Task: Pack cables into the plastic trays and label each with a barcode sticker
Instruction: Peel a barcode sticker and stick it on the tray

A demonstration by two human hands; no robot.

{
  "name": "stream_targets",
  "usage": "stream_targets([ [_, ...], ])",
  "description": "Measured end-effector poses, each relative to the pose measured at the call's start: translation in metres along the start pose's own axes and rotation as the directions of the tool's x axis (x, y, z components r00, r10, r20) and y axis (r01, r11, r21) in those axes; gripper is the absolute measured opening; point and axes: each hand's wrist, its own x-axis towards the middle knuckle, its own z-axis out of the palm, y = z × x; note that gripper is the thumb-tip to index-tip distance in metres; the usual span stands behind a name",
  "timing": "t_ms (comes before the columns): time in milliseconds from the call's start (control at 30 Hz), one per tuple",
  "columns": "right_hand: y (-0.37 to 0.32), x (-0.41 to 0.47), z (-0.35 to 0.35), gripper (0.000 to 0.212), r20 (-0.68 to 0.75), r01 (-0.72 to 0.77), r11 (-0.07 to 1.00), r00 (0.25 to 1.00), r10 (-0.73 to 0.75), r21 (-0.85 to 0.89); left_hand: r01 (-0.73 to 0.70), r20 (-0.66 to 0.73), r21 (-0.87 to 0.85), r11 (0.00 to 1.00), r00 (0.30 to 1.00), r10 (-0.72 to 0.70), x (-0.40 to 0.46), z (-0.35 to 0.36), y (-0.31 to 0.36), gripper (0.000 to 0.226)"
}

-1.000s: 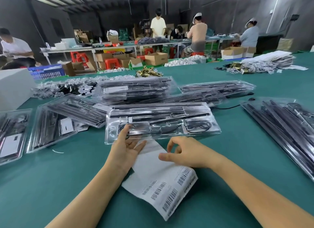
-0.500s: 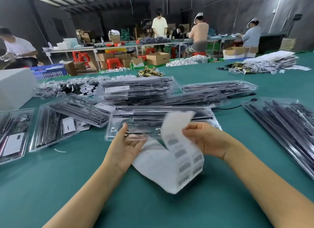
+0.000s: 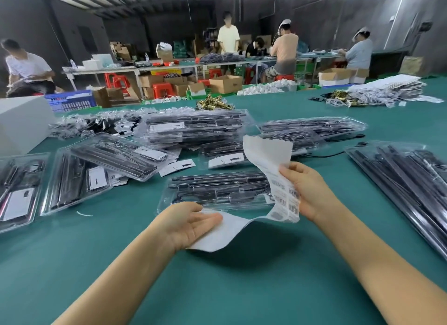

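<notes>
Barcode sticker sheet [image 3: 267,165] curls upright at frame centre, pinched by right hand [image 3: 308,191], its lower end under the relaxed, flat-fingered left hand [image 3: 187,224], just before a packed clear plastic tray [image 3: 217,191] on green table [image 3: 217,288].

The barcode sheet [image 3: 271,169] hides the nearest tray's [image 3: 217,191] right end; its printing is too blurred to read.
</notes>
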Motion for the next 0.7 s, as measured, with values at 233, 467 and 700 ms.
stream_targets([
  [233, 0.022, -0.001, 0.005, 0.004, -0.189, 0.214, 0.877, 0.928, -0.320, -0.430, -0.311, 0.207, 0.305, 0.900, 0.944, 0.256, -0.015, 0.015, -0.004, 0.065],
  [467, 0.042, -0.016, 0.021, 0.011, -0.032, 0.456, 0.585, 0.771, -0.637, -0.671, -0.531, 0.419, 0.431, 0.730, 0.834, 0.360, -0.019, 0.024, -0.035, 0.052],
  [700, 0.048, -0.021, 0.027, 0.031, 0.078, 0.534, 0.483, 0.723, -0.686, -0.694, -0.515, 0.347, 0.331, 0.791, 0.846, 0.405, -0.005, 0.013, -0.043, 0.049],
])
